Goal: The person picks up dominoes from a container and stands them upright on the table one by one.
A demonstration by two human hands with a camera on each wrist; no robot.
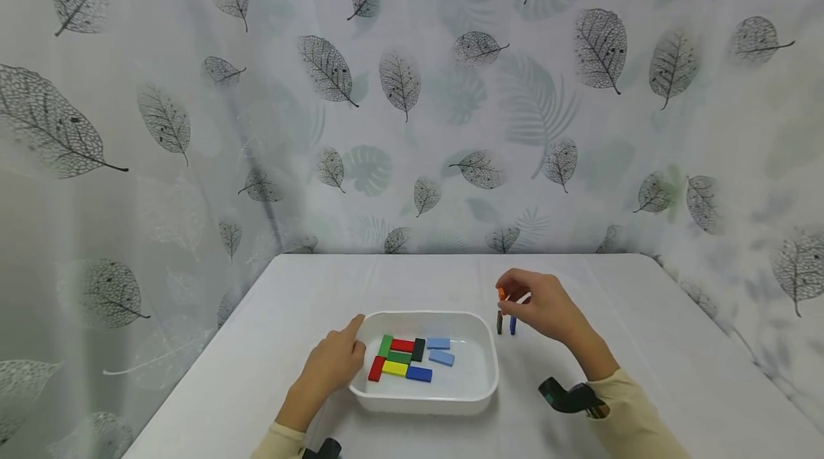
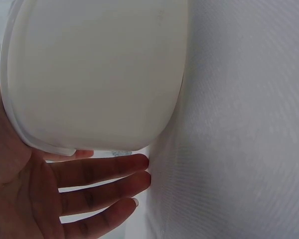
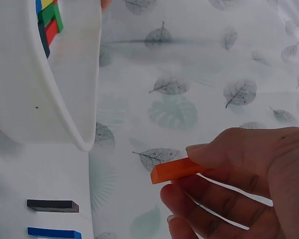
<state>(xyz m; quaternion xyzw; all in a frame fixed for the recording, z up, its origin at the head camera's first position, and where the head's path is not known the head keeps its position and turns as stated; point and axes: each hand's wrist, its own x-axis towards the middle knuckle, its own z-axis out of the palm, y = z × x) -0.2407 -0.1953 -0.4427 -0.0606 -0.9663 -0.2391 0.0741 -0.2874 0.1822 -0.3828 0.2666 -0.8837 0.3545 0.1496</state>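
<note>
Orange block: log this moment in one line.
right hand: pinches orange block; left hand: touches white tray; dark block, blue block: upright beside tray

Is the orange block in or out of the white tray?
Out: in the head view, the right grip pinches the orange block to the right of the white tray.

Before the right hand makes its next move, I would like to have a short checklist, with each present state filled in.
1. Orange block pinched in right hand: ok.
2. Orange block set on table: not ok, held above it.
3. Outside the tray, dark block and blue block upright: ok.
4. Those two apart from each other: ok.
5. Left hand touching tray: ok.
6. Orange block's intended spot: cannot tell.
</note>
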